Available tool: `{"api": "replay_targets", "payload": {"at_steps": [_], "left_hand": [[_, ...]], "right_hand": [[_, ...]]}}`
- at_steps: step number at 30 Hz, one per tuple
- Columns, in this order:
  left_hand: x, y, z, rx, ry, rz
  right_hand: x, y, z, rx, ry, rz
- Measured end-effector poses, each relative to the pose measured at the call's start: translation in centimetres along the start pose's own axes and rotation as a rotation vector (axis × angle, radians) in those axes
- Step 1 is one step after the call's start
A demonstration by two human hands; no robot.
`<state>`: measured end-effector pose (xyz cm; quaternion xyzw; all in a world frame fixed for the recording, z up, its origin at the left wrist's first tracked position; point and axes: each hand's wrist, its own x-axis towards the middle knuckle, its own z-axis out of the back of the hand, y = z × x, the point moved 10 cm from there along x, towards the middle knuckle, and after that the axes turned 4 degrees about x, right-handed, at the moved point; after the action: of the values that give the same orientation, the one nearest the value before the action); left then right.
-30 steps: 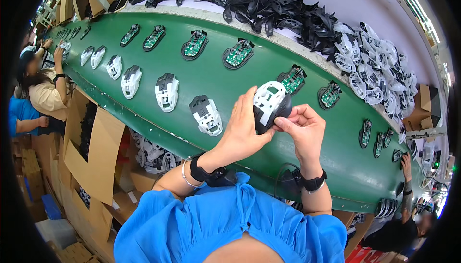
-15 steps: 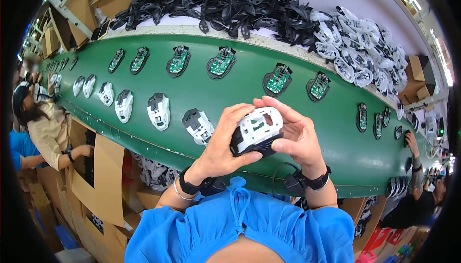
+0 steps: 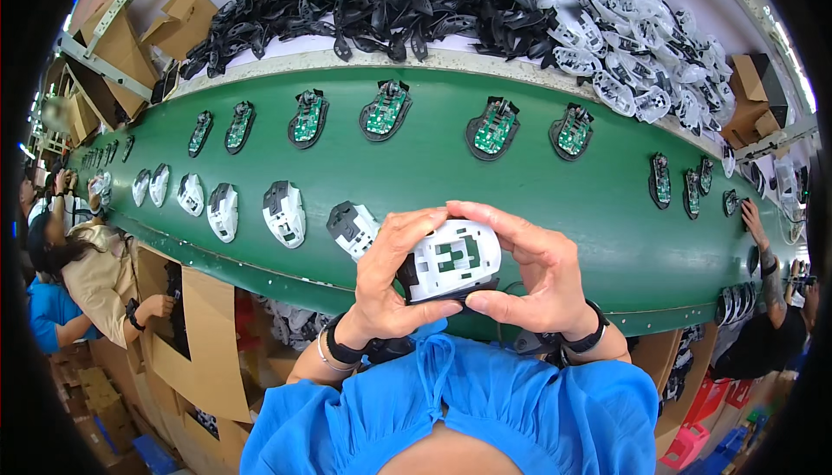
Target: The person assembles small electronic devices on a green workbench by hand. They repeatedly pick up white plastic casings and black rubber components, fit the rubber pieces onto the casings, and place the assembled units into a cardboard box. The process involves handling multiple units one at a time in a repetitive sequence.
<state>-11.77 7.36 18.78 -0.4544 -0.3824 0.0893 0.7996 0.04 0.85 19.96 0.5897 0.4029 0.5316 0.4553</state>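
Note:
Just above the near edge of the belt, a white and black computer mouse shell [image 3: 425,269] is held between both my hands. My left hand [image 3: 381,271] wraps its left side, fingers over the far end and thumb along the near edge. Around the right side curls my right hand [image 3: 546,276], its thumb at the near edge beside the left thumb. Green shows through the cut-outs in the white face. Immediately left of my left hand lies another white and dark shell [image 3: 351,228]. Beyond my hands sit mouse bases with green circuit boards, among them one base [image 3: 492,130].
The green belt [image 3: 598,241] carries more shells [image 3: 284,213] and circuit-board bases [image 3: 386,111]. Behind it are piles of black plastic parts [image 3: 390,7] and whitish shells [image 3: 641,50]. Cardboard boxes [image 3: 204,336] stand below. Co-workers are at left [image 3: 95,276] and right [image 3: 771,328].
The mouse shell has been turned in my hands, so its white face is more level and the black part shows less. My fingertips and thumbs have come closer together around it.

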Motion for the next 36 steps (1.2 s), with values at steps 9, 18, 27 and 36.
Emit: {"api": "replay_targets", "payload": {"at_steps": [9, 18, 27, 36], "left_hand": [[-0.4, 0.8, -0.2, -0.013, -0.004, 0.027], [-1.1, 4.5, -0.3, -0.089, 0.098, 0.246], [-2.6, 7.4, -1.5, -0.155, 0.446, 0.719], [-4.1, 9.3, -3.3, -0.373, 0.518, 0.878]], "right_hand": [[-0.6, -1.7, 0.2, 0.099, -0.054, -0.023], [0.4, -4.7, 0.4, 0.388, -0.167, -0.177], [2.2, -7.4, 1.4, 0.157, 0.038, -0.435], [1.4, -10.5, 0.7, 0.062, 0.170, -0.629]]}}
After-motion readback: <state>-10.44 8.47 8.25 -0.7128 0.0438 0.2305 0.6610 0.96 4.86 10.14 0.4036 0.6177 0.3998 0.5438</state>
